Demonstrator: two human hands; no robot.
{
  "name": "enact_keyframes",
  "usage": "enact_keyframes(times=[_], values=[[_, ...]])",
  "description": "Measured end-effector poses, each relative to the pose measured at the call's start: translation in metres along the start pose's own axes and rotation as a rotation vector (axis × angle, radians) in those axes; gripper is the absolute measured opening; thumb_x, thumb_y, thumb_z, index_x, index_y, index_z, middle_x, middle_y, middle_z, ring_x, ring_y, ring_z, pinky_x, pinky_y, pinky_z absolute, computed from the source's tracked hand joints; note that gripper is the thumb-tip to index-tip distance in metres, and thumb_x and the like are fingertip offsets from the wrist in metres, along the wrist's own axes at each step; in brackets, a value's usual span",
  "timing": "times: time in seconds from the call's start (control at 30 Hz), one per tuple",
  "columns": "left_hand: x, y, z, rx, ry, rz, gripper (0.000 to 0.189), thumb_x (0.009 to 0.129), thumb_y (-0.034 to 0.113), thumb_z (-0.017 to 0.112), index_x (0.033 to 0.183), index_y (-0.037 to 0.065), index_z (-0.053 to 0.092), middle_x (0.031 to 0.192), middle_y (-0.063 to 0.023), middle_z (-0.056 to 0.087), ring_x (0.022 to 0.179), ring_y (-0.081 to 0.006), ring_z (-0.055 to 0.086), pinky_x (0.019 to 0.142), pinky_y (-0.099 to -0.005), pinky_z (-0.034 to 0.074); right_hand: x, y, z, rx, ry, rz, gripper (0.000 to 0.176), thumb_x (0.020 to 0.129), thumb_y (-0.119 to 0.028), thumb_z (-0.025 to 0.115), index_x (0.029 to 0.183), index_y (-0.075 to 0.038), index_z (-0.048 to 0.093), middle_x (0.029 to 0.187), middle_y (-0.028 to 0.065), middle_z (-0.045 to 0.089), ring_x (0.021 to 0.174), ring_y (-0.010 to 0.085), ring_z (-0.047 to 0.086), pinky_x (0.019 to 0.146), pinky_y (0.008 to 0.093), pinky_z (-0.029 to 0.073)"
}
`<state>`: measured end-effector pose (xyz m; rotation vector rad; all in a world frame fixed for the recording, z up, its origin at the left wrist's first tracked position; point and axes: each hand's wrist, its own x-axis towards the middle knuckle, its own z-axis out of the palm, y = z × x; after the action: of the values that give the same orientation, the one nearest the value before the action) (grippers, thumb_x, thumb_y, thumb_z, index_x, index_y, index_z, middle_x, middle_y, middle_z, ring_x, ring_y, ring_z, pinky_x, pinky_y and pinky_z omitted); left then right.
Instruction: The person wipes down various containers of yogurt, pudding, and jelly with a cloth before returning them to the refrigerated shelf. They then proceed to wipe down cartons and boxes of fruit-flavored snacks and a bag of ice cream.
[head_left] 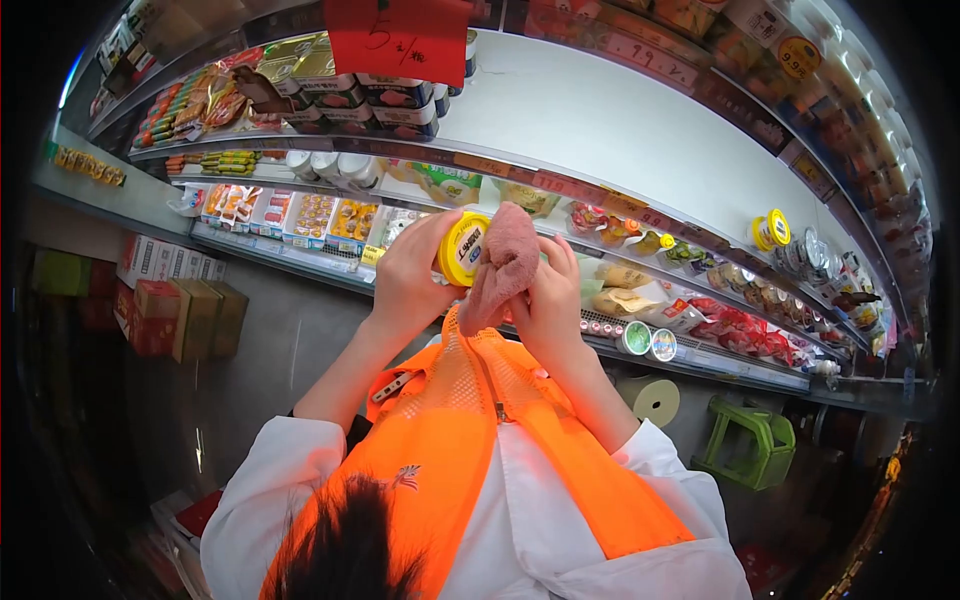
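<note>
Left hand (405,275) clamps the yellow-lidded tub (463,248) at frame centre while right hand (550,300) fingers pinch the pink cloth (505,265) against it; risk: hard rubbing knocks the tub loose.

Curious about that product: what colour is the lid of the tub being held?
The lid is yellow, clearest in the head view.
</note>
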<state>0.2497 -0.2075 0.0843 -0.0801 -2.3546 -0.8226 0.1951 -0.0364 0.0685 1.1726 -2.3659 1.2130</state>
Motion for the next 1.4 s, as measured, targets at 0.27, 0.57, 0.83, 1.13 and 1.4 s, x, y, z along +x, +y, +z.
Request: enact_keyframes(times=[0.27,0.57,0.83,1.13,1.4], values=[[0.006,-0.008,0.0,-0.003,0.014,0.035,0.067,0.054,0.004,0.077,0.117,0.007,0.053,0.107,-0.0106,0.061,0.101,-0.0299,0.055,0.085,-0.0377,0.046,-0.014,-0.023,0.008,0.118,0.015,-0.037,0.029,0.07,-0.007,0.064,0.098,-0.005,0.06,0.099,0.0095,0.062,0.11,0.0329,0.05,0.099,0.0536,0.029],[0.005,-0.006,0.011,-0.139,-0.045,0.032,0.067,0.056,0.003,0.075,0.119,0.007,0.052,0.111,-0.0129,0.059,0.106,-0.0314,0.055,0.088,-0.0378,0.046,-0.005,-0.018,0.007,-0.102,0.088,0.01,0.03,0.072,-0.014,0.065,0.101,-0.006,0.061,0.102,0.009,0.062,0.115,0.0342,0.047,0.102,0.0554,0.024],[0.008,-0.006,0.017,-0.155,-0.043,0.023,0.064,0.061,0.007,0.078,0.119,0.004,0.051,0.114,-0.0129,0.059,0.105,-0.027,0.058,0.086,-0.0333,0.047,-0.015,-0.029,0.008,-0.043,0.068,-0.069,0.033,0.072,-0.018,0.066,0.103,-0.007,0.062,0.106,0.0069,0.061,0.116,0.0313,0.047,0.102,0.0542,0.024],[0.007,0.008,0.026,-0.565,-0.06,-0.39,0.07,0.066,-0.001,0.075,0.127,0.005,0.042,0.125,-0.0128,0.05,0.109,-0.0183,0.054,0.091,-0.0295,0.046,-0.002,-0.007,0.003,0.052,0.089,0.146,0.033,0.075,-0.019,0.063,0.106,-0.007,0.06,0.114,0.009,0.058,0.12,0.0285,0.045,0.103,0.0522,0.021],[0.015,-0.011,0.021,-1.719,-0.25,-0.903,0.055,0.093,0.044,0.043,0.132,0.008,0.031,0.123,-0.0135,0.048,0.113,-0.0305,0.052,0.092,-0.0365,0.048,0.026,-0.034,-0.025,0.677,0.462,0.43,0.021,0.056,-0.002,0.067,0.046,-0.006,0.049,0.066,0.0041,0.056,0.066,0.0162,0.053,0.072,0.0265,0.047]])
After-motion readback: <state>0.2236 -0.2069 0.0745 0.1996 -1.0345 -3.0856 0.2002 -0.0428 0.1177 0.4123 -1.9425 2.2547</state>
